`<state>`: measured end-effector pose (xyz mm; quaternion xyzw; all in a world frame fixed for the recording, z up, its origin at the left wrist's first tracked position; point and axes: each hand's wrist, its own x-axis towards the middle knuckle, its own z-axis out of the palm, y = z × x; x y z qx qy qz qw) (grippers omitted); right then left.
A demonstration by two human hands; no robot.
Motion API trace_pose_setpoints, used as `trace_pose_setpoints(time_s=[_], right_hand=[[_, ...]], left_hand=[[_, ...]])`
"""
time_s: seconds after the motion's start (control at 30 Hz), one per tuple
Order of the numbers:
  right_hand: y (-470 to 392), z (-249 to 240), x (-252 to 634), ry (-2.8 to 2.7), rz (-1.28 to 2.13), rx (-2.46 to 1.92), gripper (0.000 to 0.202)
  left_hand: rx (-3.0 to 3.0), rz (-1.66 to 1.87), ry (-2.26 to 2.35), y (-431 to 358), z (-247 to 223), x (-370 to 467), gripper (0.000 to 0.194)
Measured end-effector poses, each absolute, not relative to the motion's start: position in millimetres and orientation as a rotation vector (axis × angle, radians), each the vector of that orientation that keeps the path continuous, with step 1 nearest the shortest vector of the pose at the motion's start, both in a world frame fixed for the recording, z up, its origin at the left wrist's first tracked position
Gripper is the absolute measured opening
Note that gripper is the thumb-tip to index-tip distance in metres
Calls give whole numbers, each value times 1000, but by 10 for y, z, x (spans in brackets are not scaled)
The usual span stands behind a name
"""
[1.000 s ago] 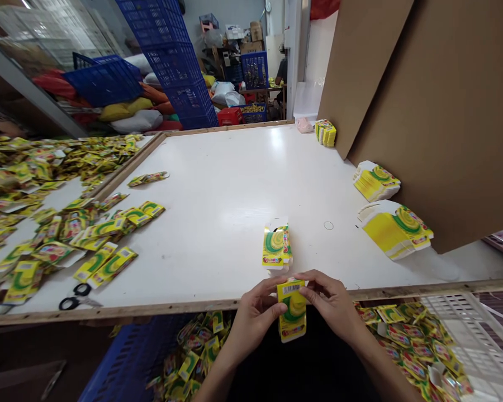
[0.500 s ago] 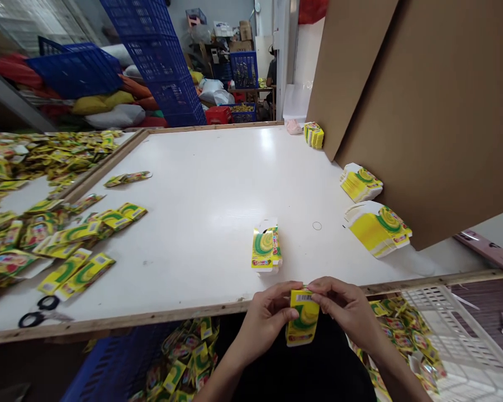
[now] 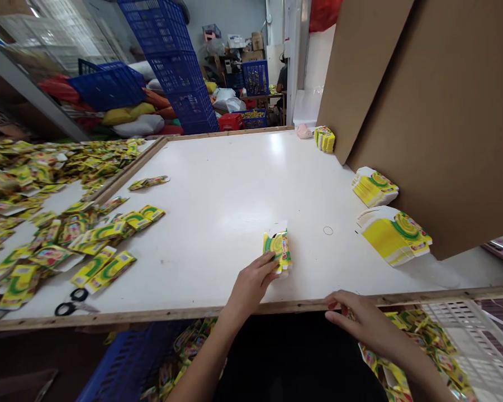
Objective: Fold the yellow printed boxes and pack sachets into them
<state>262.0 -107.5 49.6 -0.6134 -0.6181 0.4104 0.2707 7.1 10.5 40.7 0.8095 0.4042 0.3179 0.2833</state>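
My left hand (image 3: 255,277) reaches over the table's near edge and grips the near left corner of a flat yellow-and-green carton (image 3: 274,244) on a small stack. The fingers lie on top, and the thumb is mostly hidden. At the table's front edge, to the right, my right hand (image 3: 351,314) is open and holds nothing, its thumb apart from the slightly bent fingers. Below this hand, a white basket (image 3: 465,329) contains many yellow cartons (image 3: 423,340).
More flat carton stacks (image 3: 394,231) lean by the brown cardboard sheets (image 3: 448,123). Filled cartons (image 3: 100,240) lie scattered at left, near black-handled scissors (image 3: 72,303). A blue basket (image 3: 121,357) stands below the table. A wooden rim (image 3: 184,316) edges the tabletop.
The carton that both hands held is gone from them. My left hand has moved forward onto the stack; my right hand has moved away to the right. The view has shifted slightly.
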Motion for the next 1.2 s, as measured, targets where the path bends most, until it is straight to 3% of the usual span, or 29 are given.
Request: trace_pose_setpoints(time_s=[0.2, 0.33, 0.47, 0.57, 0.7, 0.87, 0.93, 1.03, 1.2], right_hand=[[-773, 490, 2118, -1103, 1175, -1425, 46], [-817, 467, 1982, -929, 1210, -1348, 46], [-960, 465, 1941, -950, 1273, -1281, 36], [-1011, 462, 1862, -1024, 1380, -1238, 37], [-997, 431, 1767, -1157, 1446, -1244, 41], [-946, 486, 1798, -1322, 915, -1452, 24], [-921, 547, 1816, -1473, 743, -1358, 34], [-881, 628, 1825, -1702, 706, -1209, 42], [-846, 663, 1833, -1759, 766, -1206, 22]], left_hand=[[2250, 1023, 896, -234, 543, 86, 36], [2237, 976, 650, -526, 529, 128, 41], [1623, 1147, 827, -600, 545, 135, 38], [1069, 942, 690, -554, 590, 139, 46], [750, 734, 485, -533, 622, 140, 54], [667, 854, 532, -562, 618, 132, 45], [659, 828, 534, -568, 610, 132, 47], [660, 816, 526, -581, 605, 136, 50], [679, 833, 574, -629, 646, 146, 50]])
